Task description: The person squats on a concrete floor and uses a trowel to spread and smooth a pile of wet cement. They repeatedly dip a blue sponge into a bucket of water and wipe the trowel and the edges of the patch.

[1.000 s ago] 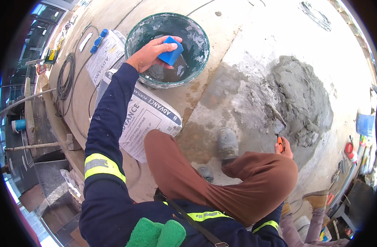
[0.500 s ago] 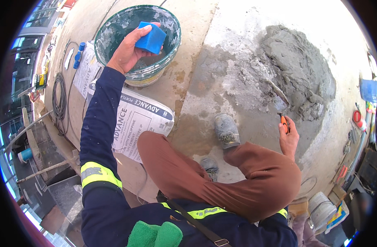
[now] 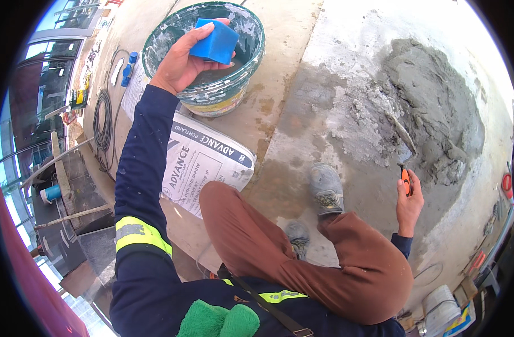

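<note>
Nearest, the right hand point(image 3: 409, 205) gripped 1 orange-handled trowel point(image 3: 405, 181), its blade just beyond those fingers and apparently touching the grey mortar heap point(image 3: 436, 106). Farther off, past the paper bag point(image 3: 209, 154) on the near side of the other grip, the left hand point(image 3: 181, 64) clasped 1 blue sponge point(image 3: 219, 45) above the green bucket point(image 3: 220, 102).

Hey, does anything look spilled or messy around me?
Somewhat. Grey mortar-like mix lies heaped straight on the floor, beside the orange-handled trowel in your right hand. Darker, damp-looking patches stain the concrete left of it. The bucket below your left hand is smeared with pale residue.
</note>
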`<move>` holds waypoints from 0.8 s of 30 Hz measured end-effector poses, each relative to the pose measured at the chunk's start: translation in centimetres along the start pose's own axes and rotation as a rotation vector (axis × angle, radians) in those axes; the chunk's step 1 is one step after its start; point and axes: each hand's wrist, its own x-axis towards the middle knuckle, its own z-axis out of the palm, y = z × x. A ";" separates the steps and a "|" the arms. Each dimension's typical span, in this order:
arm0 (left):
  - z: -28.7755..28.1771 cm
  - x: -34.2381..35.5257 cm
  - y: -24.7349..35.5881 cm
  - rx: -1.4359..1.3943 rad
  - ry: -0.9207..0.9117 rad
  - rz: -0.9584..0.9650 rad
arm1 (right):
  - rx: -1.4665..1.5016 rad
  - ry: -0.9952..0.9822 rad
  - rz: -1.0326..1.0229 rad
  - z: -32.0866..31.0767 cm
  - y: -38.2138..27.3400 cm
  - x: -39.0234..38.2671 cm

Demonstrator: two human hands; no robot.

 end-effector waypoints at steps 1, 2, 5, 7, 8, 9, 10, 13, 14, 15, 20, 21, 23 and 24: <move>-0.3 0.3 0.0 0.011 -0.018 0.003 | 0.034 -0.004 0.007 0.1 0.3 0.0; -0.4 0.4 0.0 0.016 -0.036 0.004 | 0.063 -0.008 0.014 0.1 0.2 0.1; -0.4 0.1 0.4 0.062 -0.055 0.011 | 0.071 -0.018 0.044 0.5 -0.5 0.1; -0.4 0.0 0.8 0.059 -0.047 0.022 | 0.071 -0.031 0.027 0.8 -0.5 0.2; 0.1 0.4 0.8 0.053 -0.055 0.031 | 0.065 -0.027 0.023 0.6 -0.1 0.2; 0.5 0.6 1.1 0.052 -0.056 0.024 | 0.097 -0.015 -0.015 0.8 0.4 0.3; 0.7 0.6 1.7 0.053 -0.060 0.016 | 0.129 0.000 -0.053 1.4 0.8 0.4; 1.5 0.8 1.2 -0.028 -0.066 -0.020 | 0.073 0.003 0.013 0.6 -0.6 0.3; 1.9 0.6 0.7 -0.062 -0.061 -0.022 | 0.046 -0.002 0.013 0.4 -0.9 0.2; 3.0 0.2 1.0 -0.056 -0.048 0.001 | 0.035 -0.013 0.005 0.5 -1.0 0.2; 11.0 2.0 0.4 -0.110 -0.175 0.058 | 0.085 0.025 -0.085 -0.5 0.7 -1.5; 12.9 2.4 0.0 -0.139 -0.232 0.048 | 0.075 0.019 -0.100 -0.5 0.7 -1.8; 16.6 3.0 -1.2 -0.178 -0.316 0.028 | 0.068 0.007 -0.138 -0.3 0.7 -2.7; 18.3 3.5 -2.4 -0.192 -0.349 0.021 | 0.063 0.002 -0.160 0.0 0.9 -3.1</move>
